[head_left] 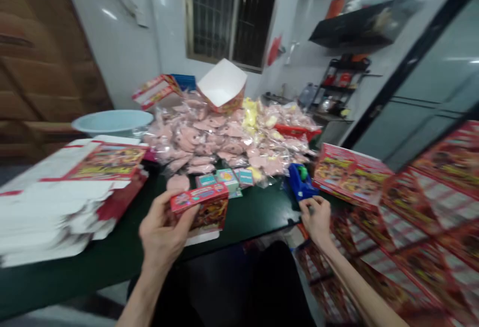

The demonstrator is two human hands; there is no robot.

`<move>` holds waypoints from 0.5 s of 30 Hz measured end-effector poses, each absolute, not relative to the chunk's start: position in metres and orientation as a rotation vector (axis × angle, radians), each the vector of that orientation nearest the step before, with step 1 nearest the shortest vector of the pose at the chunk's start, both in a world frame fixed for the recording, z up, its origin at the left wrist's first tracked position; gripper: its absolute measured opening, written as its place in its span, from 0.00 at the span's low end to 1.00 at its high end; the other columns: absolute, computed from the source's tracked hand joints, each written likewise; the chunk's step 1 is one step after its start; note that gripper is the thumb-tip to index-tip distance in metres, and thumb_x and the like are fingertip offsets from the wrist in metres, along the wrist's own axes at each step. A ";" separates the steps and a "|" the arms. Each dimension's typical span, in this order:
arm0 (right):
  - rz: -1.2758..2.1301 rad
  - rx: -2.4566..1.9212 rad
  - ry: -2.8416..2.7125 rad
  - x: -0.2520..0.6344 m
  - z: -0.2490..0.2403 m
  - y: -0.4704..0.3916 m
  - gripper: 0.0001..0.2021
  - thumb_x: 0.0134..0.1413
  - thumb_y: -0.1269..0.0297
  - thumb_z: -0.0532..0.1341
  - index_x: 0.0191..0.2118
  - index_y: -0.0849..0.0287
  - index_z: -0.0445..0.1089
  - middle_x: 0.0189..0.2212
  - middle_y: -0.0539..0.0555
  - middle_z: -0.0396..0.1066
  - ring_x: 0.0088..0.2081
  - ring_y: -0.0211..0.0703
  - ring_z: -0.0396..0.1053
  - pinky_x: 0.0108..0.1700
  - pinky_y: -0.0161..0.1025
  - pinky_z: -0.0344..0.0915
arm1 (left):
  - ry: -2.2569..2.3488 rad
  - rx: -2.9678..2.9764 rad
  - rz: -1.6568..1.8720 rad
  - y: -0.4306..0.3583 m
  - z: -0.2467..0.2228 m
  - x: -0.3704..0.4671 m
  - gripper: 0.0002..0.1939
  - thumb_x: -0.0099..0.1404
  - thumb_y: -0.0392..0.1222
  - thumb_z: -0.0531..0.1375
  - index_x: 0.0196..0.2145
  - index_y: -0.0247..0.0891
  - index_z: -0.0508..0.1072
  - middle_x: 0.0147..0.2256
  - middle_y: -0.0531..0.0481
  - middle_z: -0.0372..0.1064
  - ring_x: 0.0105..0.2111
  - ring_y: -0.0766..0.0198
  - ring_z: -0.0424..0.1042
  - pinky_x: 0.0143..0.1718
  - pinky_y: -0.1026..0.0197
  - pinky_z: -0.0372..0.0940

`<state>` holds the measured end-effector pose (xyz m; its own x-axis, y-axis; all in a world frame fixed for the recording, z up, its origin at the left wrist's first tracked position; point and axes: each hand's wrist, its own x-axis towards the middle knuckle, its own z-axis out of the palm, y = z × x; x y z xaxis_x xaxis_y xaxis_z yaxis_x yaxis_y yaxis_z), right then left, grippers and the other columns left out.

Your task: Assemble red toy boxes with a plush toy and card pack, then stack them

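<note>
Table (254, 217): dark green; wrapped pink items (209, 142) heaped far
Room: pale walls (168, 18), barred window (215, 13)
Left hand (162, 230): closed around red box (209, 210), near side
Right hand (317, 217): fingers bent at blue tape dispenser (300, 183), hold unclear
Cut off: boxes (415, 207), right

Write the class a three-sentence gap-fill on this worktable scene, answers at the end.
The left hand holds a small box whose top is mostly ____.
The right hand is at a tape dispenser coloured ____.
The round basin is to the ____ of the wrapped pink pile.

Missing words: red; blue; left.
</note>
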<state>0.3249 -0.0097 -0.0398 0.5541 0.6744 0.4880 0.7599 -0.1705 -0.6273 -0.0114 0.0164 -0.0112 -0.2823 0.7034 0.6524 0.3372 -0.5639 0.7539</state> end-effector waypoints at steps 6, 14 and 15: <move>0.235 -1.311 -1.468 0.216 0.009 -0.046 0.05 0.53 0.63 0.58 0.32 0.56 0.70 0.20 0.48 0.65 0.20 0.36 0.63 0.25 0.36 0.63 | 1.187 1.713 1.877 0.009 -0.010 -0.011 0.18 0.54 0.40 0.65 0.43 0.37 0.67 0.35 0.50 0.71 0.30 0.66 0.73 0.35 0.65 0.70; 1.023 -0.945 -1.070 0.120 0.055 -0.038 0.38 0.46 0.69 0.62 0.61 0.53 0.42 0.18 0.40 0.65 0.15 0.31 0.59 0.16 0.27 0.58 | 1.131 1.759 1.875 0.005 -0.011 -0.013 0.21 0.55 0.39 0.65 0.46 0.40 0.65 0.39 0.49 0.69 0.34 0.65 0.73 0.37 0.63 0.69; 1.048 -0.936 -1.047 0.116 0.053 -0.036 0.36 0.46 0.68 0.62 0.60 0.53 0.44 0.17 0.39 0.65 0.15 0.30 0.58 0.16 0.27 0.58 | 1.134 1.772 1.874 0.005 -0.011 -0.014 0.22 0.54 0.39 0.65 0.47 0.40 0.65 0.39 0.48 0.69 0.34 0.64 0.73 0.38 0.62 0.69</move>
<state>0.1162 -0.0356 0.0531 0.1567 0.9649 0.2106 -0.2111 0.2410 -0.9473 -0.0138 0.0047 -0.0112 -0.1775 0.7052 0.6864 0.2810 -0.6321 0.7221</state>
